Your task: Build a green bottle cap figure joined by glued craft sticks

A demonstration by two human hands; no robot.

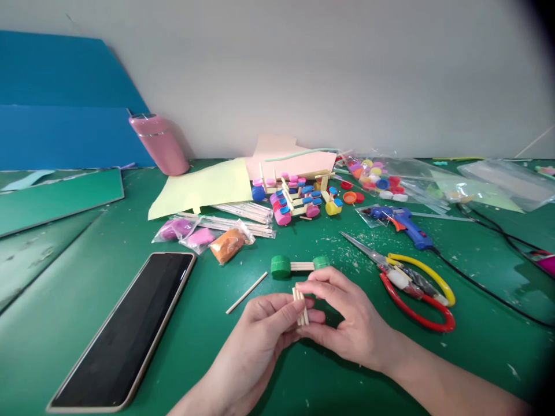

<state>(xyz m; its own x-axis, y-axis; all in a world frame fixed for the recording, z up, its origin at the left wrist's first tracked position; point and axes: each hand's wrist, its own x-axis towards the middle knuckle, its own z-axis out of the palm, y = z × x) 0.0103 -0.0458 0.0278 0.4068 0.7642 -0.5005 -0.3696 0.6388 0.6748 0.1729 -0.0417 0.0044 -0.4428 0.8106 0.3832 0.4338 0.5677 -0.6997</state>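
Note:
Several short wooden sticks (299, 307) stand side by side in a small bundle between my hands. My left hand (271, 323) pinches them, thumb across the front. The fingertips of my right hand (347, 315) close on the bundle's upper and lower ends. Just beyond my fingers lies a dumbbell-like piece (302, 266) of short sticks with a green bottle cap (281, 267) at each end; my right hand partly covers the right cap. A single loose stick (247, 293) rests on the table left of the bundle.
Scissors (416, 289) with red and yellow handles and a blue glue gun (403, 222) lie right. A phone (125, 329) lies left. Behind are bagged clay (228, 245), several colourful cap-and-stick models (299, 199), paper sheets (203, 185), bagged caps (377, 176) and a pink tumbler (160, 144).

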